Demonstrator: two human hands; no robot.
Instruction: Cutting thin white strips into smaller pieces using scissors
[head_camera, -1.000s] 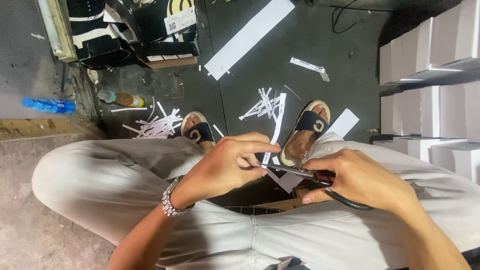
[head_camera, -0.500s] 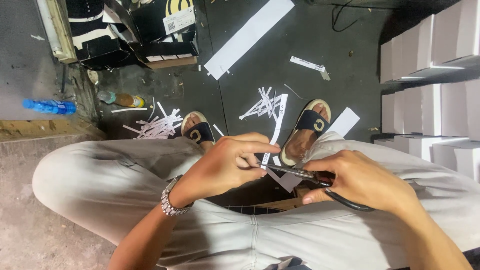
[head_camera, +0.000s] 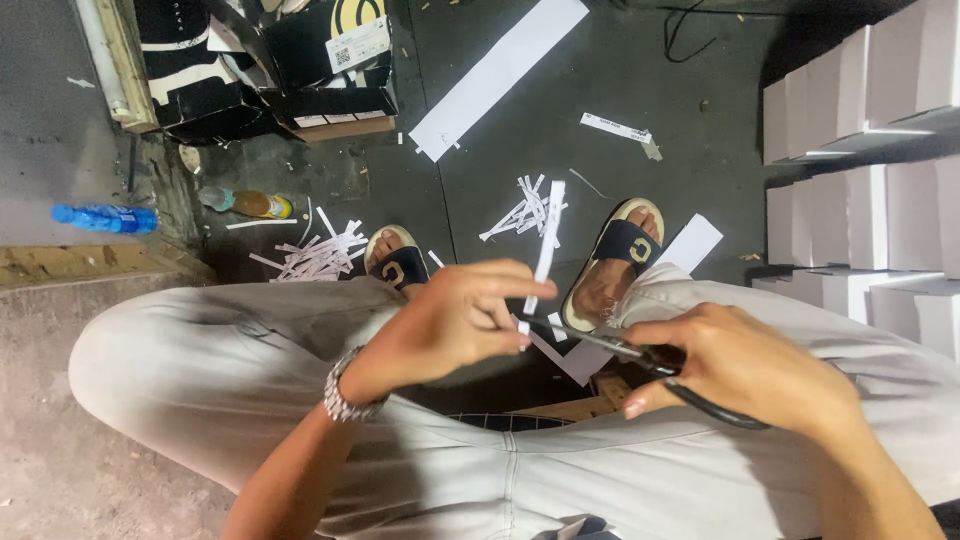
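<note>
I sit with my knees apart, in pale trousers. My left hand (head_camera: 452, 322), with a metal watch on its wrist, pinches a long narrow white paper strip (head_camera: 543, 245) that stands up from its fingertips. My right hand (head_camera: 752, 368) grips black-handled scissors (head_camera: 640, 355), whose blades point left and meet the bottom of the strip. A tiny white paper piece (head_camera: 556, 322) hangs just above the blades. Below, between my sandalled feet (head_camera: 615, 262), lie several cut paper slivers (head_camera: 520, 212).
Another heap of white strips (head_camera: 312, 254) lies left of my left foot. A long white paper sheet (head_camera: 497, 73) and dark cardboard boxes (head_camera: 300, 70) lie on the dark floor ahead. White boxes (head_camera: 860, 190) are stacked at right. A blue bottle (head_camera: 105, 217) lies at left.
The scissors have cut through the strip's bottom end and a tiny piece has come off. My left hand turned the strip slightly, and my right hand shifted a little right.
</note>
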